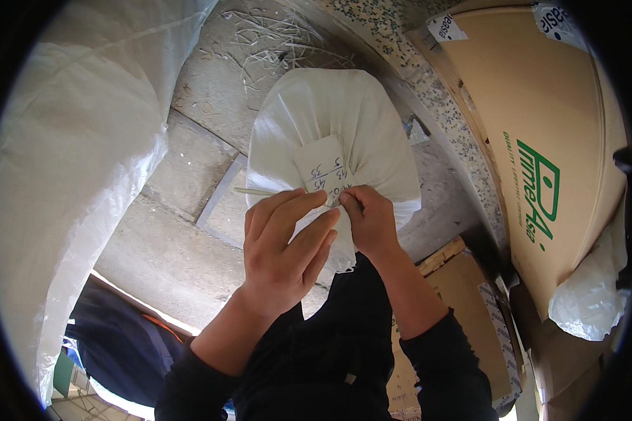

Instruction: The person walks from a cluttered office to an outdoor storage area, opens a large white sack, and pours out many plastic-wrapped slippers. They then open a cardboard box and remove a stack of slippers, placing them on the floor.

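A bulging white plastic sack (281,133) stands before me, its folds drawn together toward a gathered neck. A pale card label (319,156) with handwriting lies on the sack at the neck. My left hand (282,238) curls over the neck from the left, its fingertips bent in against the label's lower edge. From beneath that hand a thin pale strip (251,191) sticks out to the left. My right hand (369,219) pinches at the neck, thumb and forefinger together, close to the left fingertips. What lies between the fingertips is too small and covered to tell.
Large translucent plastic sheeting (84,140) covers the left side. Cut pale strips (281,38) litter the floor at the back. A large cardboard box (534,126) leans at the right, beside a speckled stone edge (442,105). Another carton (463,295) sits near my right forearm; dark cloth (119,337) lies lower left.
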The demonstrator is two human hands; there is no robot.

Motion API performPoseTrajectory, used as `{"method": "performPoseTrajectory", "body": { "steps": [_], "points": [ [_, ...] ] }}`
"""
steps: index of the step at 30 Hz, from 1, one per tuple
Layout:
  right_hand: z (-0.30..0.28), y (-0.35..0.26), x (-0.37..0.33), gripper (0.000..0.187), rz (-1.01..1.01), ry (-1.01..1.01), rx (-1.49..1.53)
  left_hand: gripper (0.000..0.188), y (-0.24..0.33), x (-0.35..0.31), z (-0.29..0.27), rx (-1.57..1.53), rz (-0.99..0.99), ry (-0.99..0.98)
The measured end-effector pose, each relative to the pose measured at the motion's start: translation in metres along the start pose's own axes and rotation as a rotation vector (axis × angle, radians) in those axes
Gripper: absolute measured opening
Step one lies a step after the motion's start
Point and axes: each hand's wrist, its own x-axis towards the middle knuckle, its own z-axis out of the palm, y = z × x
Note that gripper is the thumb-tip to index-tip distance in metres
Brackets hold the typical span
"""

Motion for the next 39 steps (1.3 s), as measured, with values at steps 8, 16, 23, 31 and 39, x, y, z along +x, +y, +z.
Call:
{"method": "performPoseTrajectory", "body": {
  "steps": [8,16,23,31,39],
  "points": [
    [0.005,-0.008,-0.005,0.014,0.119,0.116,0.101,0.035,-0.021,0.013,0.037,-0.496,-1.118,-0.799],
    [-0.04,-0.026,-0.007,0.009,0.063,-0.016,0.194,0.042,-0.004,-0.025,0.062,-1.286,-1.274,-0.298],
    [-0.065,-0.04,-0.009,0.015,-0.424,-0.016,-0.232,0.037,0.003,-0.01,0.071,-1.339,-1.234,-0.26],
    [-0.05,-0.019,-0.008,0.015,-0.212,-0.017,-0.034,0.039,-0.005,-0.02,0.071,-1.186,-1.129,-0.318],
    [-0.038,-0.017,-0.02,0.012,-0.193,0.043,-0.083,0.039,-0.01,-0.027,0.066,-1.216,-1.13,-0.334]
  ]
}}
